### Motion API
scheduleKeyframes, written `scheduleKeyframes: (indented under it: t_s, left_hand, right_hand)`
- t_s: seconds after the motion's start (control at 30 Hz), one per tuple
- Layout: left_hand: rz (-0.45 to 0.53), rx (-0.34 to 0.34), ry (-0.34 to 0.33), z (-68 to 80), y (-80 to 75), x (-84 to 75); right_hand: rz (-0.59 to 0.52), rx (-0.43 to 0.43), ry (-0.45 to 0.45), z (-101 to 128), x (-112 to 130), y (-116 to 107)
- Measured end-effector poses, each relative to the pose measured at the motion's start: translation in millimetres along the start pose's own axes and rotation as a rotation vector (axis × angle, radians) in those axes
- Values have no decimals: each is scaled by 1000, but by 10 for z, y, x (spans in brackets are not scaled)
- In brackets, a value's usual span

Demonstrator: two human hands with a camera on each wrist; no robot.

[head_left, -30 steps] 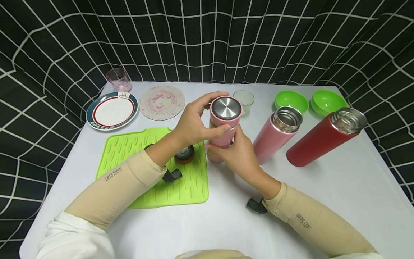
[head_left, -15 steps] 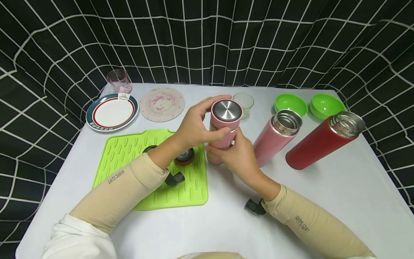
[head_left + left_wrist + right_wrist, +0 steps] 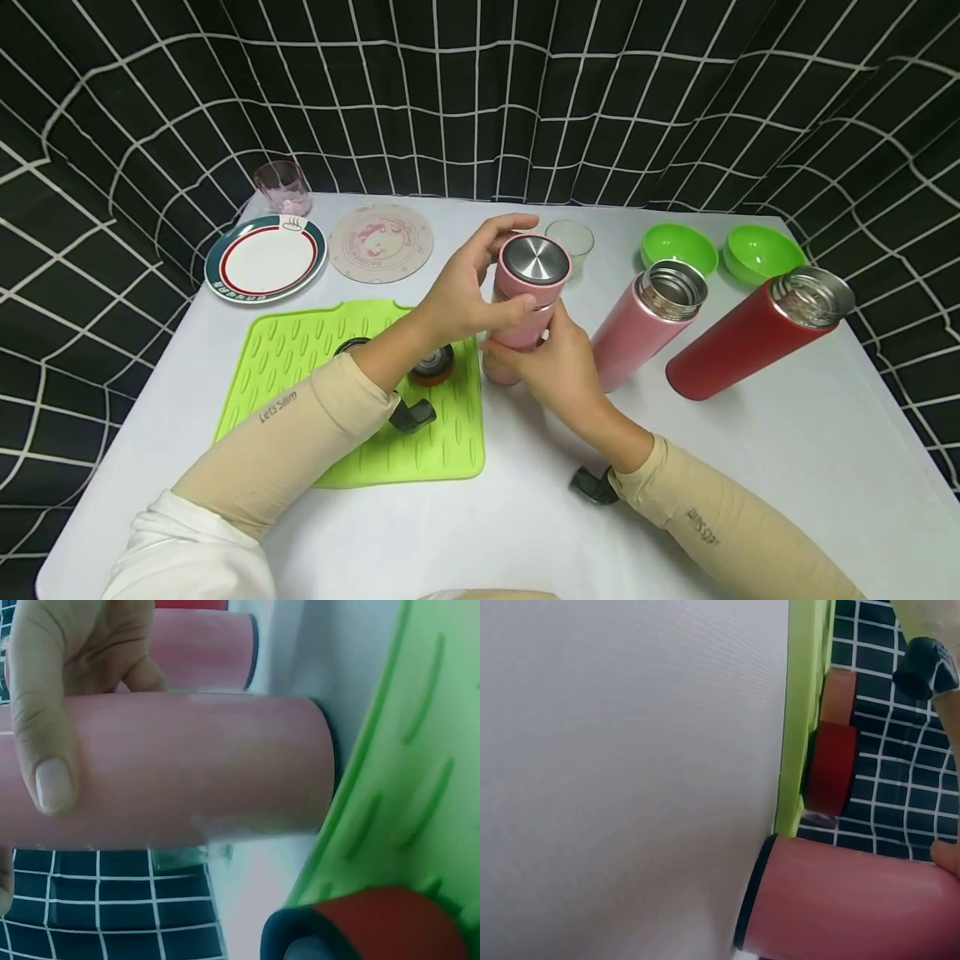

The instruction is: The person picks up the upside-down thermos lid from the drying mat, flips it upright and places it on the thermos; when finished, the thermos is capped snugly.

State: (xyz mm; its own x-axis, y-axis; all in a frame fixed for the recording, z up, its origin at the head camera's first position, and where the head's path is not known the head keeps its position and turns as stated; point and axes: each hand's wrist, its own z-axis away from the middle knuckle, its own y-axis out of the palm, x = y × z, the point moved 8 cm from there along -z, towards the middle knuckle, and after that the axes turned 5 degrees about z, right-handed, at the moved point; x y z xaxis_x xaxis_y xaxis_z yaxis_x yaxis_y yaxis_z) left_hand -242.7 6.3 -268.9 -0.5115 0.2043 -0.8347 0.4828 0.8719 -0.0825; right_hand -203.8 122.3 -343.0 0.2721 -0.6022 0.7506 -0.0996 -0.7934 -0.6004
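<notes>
Two hands on a capped pink flask at frame centre.

The left hand [image 3: 457,292] curls its fingers round the cap [image 3: 535,260]; the right hand [image 3: 558,367] wraps the flask [image 3: 517,329], which stands upright on the worktop [image 3: 750,467] just beside the green mat [image 3: 300,350]. Both sleeves read "Lets Slim" [image 3: 278,407]. An open pink flask [image 3: 645,321] and a red flask [image 3: 750,333] stand right of centre.

On my left forearm, the beige stretch sleeve [image 3: 300,433] carries small dark lettering that reads "Lets Slim". My right forearm's matching beige sleeve [image 3: 720,521] bears the same kind of print, but it faces away from me upside down and I cannot make it out for certain. I can read nothing else.
</notes>
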Motion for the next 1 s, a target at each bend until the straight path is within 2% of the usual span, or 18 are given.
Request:
scheduleKeyframes:
  t_s: [0.17,0.27,0.33,0.47,0.57,0.73,0.83,1.0]
  left_hand:
    - [-56,0,22,-24,12,-20]
    - [-31,14,42,-34,11,-35]
    - [-21,12,28,-34,3,-31]
    - [-64,-6,18,-37,-20,-40]
    - [-65,11,25,-33,-10,-56]
    - [-88,0,1,-29,-17,-45]
    - [-119,9,15,-26,-1,-52]
    - [-125,-20,5,-24,-20,-43]
  right_hand:
    - [1,0,9,12,-15,7]
    - [-10,3,11,16,-12,7]
    - [-15,8,20,17,-14,11]
    - [-18,11,17,16,-5,14]
    - [-22,11,11,15,-2,15]
    - [-13,12,12,16,-3,18]
    - [-13,12,6,12,6,16]
    - [-14,13,11,9,-1,10]
